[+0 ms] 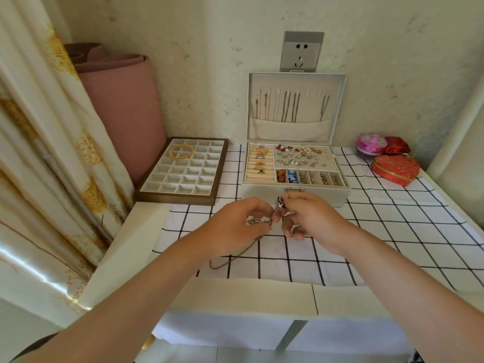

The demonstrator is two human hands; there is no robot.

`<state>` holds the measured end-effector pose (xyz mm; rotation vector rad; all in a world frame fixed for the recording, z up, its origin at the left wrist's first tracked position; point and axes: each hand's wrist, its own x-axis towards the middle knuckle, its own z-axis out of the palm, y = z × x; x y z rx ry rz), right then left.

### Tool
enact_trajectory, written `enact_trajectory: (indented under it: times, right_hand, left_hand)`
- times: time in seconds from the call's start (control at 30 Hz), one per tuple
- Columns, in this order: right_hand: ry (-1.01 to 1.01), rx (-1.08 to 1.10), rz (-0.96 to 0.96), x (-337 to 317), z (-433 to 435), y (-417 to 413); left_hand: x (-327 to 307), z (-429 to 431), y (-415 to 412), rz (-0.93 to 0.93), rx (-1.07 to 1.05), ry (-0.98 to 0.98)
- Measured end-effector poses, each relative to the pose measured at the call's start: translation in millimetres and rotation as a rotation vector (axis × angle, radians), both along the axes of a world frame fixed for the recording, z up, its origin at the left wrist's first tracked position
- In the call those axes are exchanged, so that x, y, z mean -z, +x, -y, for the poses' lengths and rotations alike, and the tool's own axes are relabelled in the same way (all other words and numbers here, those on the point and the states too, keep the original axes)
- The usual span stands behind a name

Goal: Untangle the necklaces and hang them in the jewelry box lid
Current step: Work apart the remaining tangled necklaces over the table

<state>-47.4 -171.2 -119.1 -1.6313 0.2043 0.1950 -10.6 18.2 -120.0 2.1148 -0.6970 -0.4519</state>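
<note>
Fingertips [289, 199] of the right hand [314, 218] pinched the top of the tangled necklaces [264, 221], just on the near side of the jewelry box [327, 196]. I had the left hand [235, 226] curled round the knot, one loose chain [230, 258] trailing onto the checked cloth [366, 231]. Farther back, hung chains [288, 108] lined the upright lid [340, 100].

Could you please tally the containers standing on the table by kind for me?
Open jewelry box: 1
Divided tray: 1
Red patterned cases: 2
Pink round case: 1
Total: 5
</note>
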Motion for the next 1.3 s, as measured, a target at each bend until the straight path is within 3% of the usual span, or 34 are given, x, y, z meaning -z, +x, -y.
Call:
enact_trajectory:
  times: [0.23,0.67,0.9,1.13,1.3]
  right_hand:
    - [0.155,0.053,0.060,0.6,11.2,-3.5]
    - [0.393,0.067,-0.083,3.4,17.3,-12.5]
    - [0.128,0.108,0.006,8.2,11.8,-16.3]
    - [-0.063,0.162,0.071,5.1,10.3,-15.5]
    - [-0.070,0.133,0.093,6.3,11.7,-16.1]
  left_hand:
    - [-3.6,12.9,6.3,-0.183,-0.041,-0.162]
    - [-0.3,19.7,13.0,-0.102,-0.085,-0.166]
    - [-3.2,20.8,7.8,0.152,-0.057,0.027]
    - [-0.7,26.1,5.9,0.064,-0.037,-0.015]
    - [-2.7,26.9,7.5,0.056,-0.095,-0.027]
